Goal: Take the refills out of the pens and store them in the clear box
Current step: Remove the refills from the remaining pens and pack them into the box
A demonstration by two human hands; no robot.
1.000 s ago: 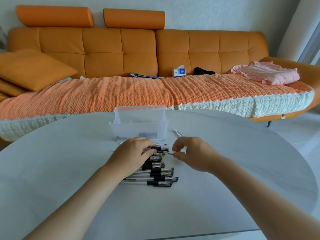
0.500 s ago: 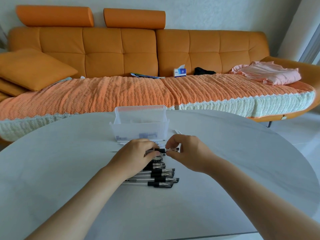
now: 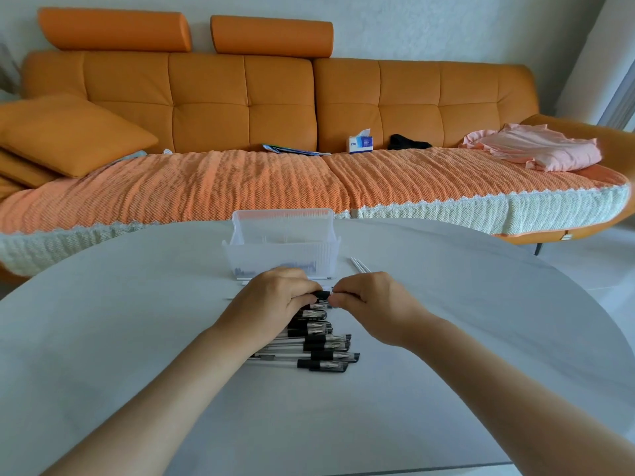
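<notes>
Pinching pen (image 3: 322, 295): left hand (image 3: 271, 300), right hand (image 3: 371, 304); clear box (image 3: 281, 250) holds few dark items (image 3: 242, 270).

Pale grey table (image 3: 120, 338) — on it, black-and-clear pens (image 3: 326, 353) and a clear ribbed box (image 3: 281, 250). Behind the table — orange sofa (image 3: 206, 108), orange-and-cream knitted throw (image 3: 240, 187), pink cloth (image 3: 539, 147), blue-and-white tissue box (image 3: 360, 143).

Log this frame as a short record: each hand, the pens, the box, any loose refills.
left hand: grips one end of a pen
right hand: pinches the pen's other end
pile of pens: on the table, partly under the left hand
clear box: open, just beyond the hands
refills: a few on the table right of the box
</notes>
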